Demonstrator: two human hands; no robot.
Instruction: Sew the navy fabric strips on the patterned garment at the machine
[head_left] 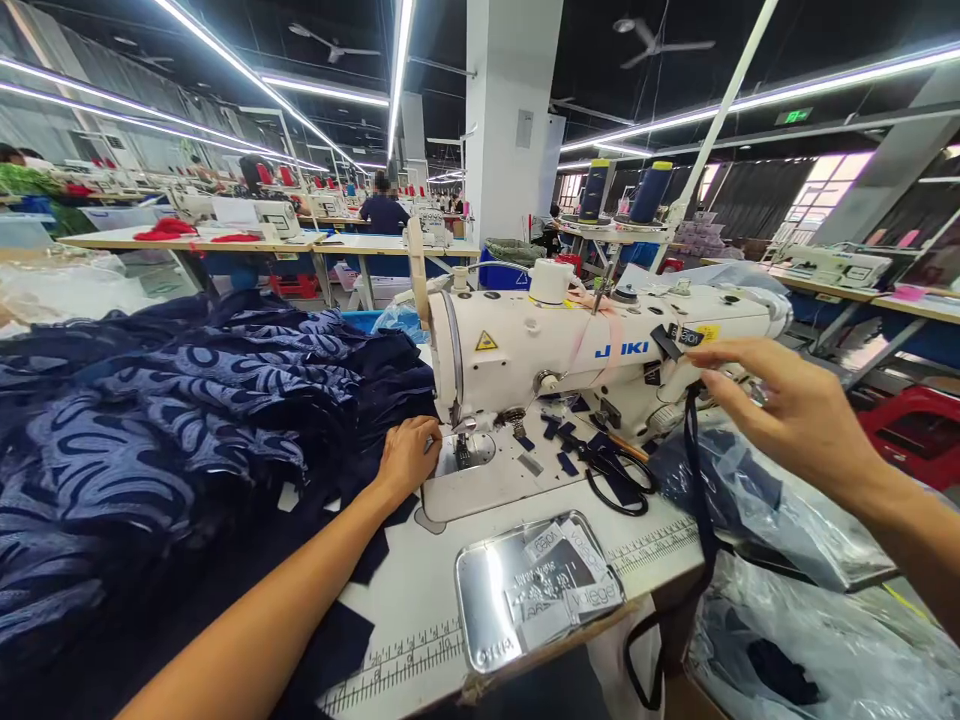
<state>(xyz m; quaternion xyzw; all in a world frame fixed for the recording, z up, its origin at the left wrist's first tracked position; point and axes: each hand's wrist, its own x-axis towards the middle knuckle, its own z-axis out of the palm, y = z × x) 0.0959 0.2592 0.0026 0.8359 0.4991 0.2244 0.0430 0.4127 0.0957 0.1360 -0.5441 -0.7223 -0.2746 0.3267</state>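
Observation:
My left hand [409,458] rests with curled fingers at the left edge of the sewing machine's [517,345] bed, beside the presser foot [463,452]. Navy fabric [375,545] runs under it; the fingertips are partly hidden. Raised at the machine's right side, my right hand [787,405] has thumb and index finger close together at a small black label [666,342]. More labels [686,336] are stuck on the machine arm behind it. Below these fingers a black ribbon [697,480] hangs down past the table edge.
Patterned navy garments [172,420] are heaped at left. Black scissors [616,474] and fabric scraps lie on the machine bed. A metal tray [480,590] holds white and dark labels in front. Plastic-wrapped bundles [795,490] stand at right. Other sewing tables and people are behind.

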